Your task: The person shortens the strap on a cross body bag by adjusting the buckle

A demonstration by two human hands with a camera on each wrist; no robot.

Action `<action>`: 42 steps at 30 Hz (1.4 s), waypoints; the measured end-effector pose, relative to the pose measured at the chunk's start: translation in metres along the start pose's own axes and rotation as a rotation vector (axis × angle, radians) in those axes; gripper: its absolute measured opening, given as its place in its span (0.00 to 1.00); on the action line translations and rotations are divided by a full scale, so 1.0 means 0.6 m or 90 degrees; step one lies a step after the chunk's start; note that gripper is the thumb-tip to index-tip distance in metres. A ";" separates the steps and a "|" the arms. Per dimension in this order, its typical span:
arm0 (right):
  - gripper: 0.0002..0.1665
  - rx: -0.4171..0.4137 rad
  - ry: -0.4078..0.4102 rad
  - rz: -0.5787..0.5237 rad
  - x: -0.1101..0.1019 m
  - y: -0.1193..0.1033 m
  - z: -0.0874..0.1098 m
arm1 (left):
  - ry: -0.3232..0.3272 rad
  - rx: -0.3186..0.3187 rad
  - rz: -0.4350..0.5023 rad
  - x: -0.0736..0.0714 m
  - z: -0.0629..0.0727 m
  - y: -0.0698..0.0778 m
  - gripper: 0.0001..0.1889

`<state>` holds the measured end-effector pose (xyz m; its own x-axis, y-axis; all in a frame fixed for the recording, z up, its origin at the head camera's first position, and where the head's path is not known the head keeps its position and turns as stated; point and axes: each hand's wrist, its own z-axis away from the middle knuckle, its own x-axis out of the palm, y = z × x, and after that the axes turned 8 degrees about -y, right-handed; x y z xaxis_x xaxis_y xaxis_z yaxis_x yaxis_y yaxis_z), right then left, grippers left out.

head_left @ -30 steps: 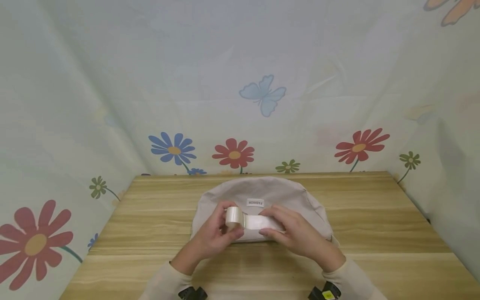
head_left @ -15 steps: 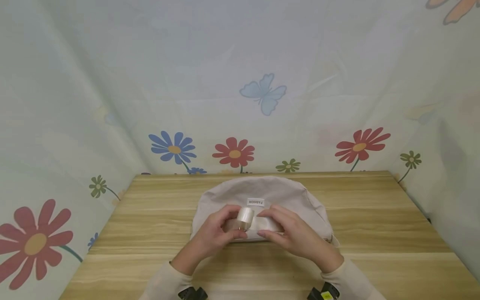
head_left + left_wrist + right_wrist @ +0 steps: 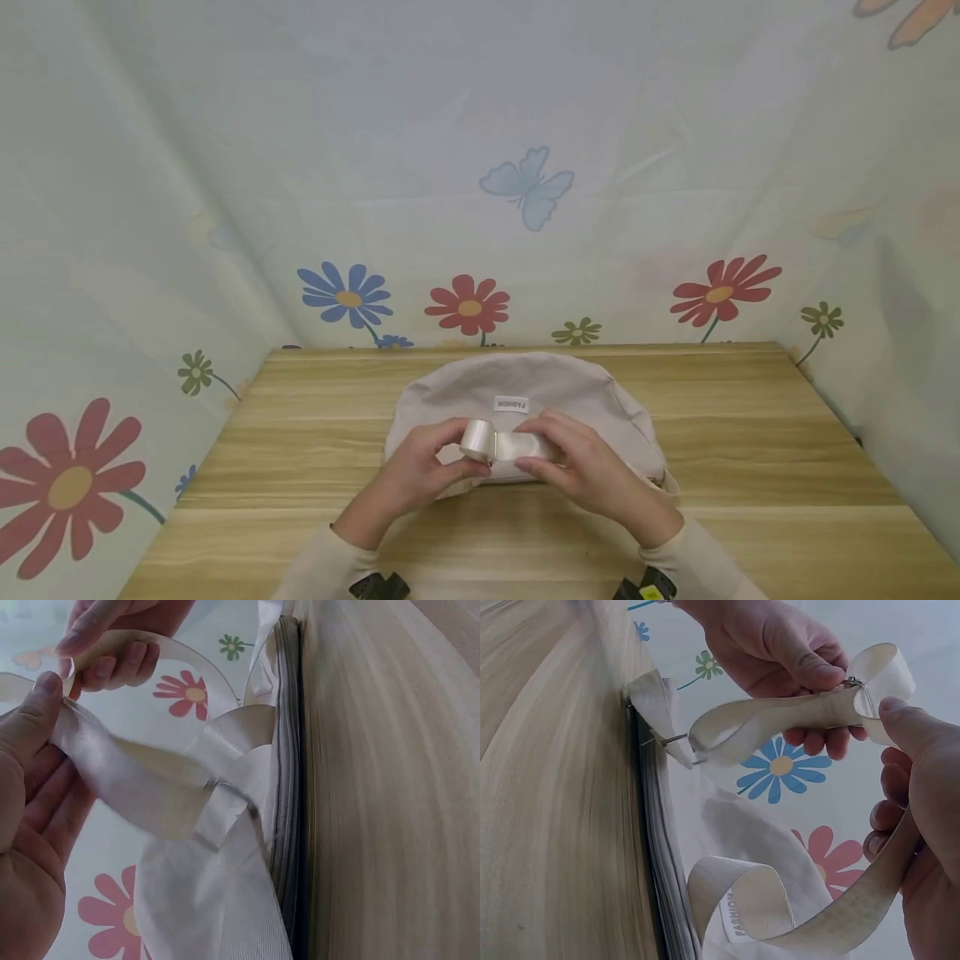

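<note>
At lower centre of the frame, in front of the bag, the strap is pinched by the left hand and the right hand, and its loop has just been shifted leftward, so work at the buckle seems unfinished.

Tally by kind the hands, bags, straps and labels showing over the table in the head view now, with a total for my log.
Hands: 2 (left hand, right hand, both pinching the strap)
Bags: 1 (the pale bag)
Straps: 1
Labels: 1 (the FASHION label)
Total: 5
</note>
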<state>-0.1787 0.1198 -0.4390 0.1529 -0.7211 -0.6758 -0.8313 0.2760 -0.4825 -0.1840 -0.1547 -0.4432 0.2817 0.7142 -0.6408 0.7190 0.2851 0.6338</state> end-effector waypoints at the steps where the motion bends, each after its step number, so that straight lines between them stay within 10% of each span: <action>1: 0.17 -0.005 0.005 -0.001 0.001 0.000 -0.001 | 0.001 0.001 -0.007 0.001 0.000 0.000 0.22; 22: 0.21 0.007 0.027 -0.021 0.013 -0.001 -0.003 | -0.028 -0.030 -0.070 0.006 -0.008 0.013 0.17; 42: 0.19 0.026 0.036 -0.004 0.014 -0.004 -0.002 | -0.076 -0.139 0.028 0.016 -0.008 0.024 0.17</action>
<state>-0.1760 0.1121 -0.4427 0.1259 -0.7573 -0.6408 -0.8077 0.2968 -0.5094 -0.1741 -0.1409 -0.4382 0.3915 0.6521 -0.6492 0.5542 0.3961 0.7321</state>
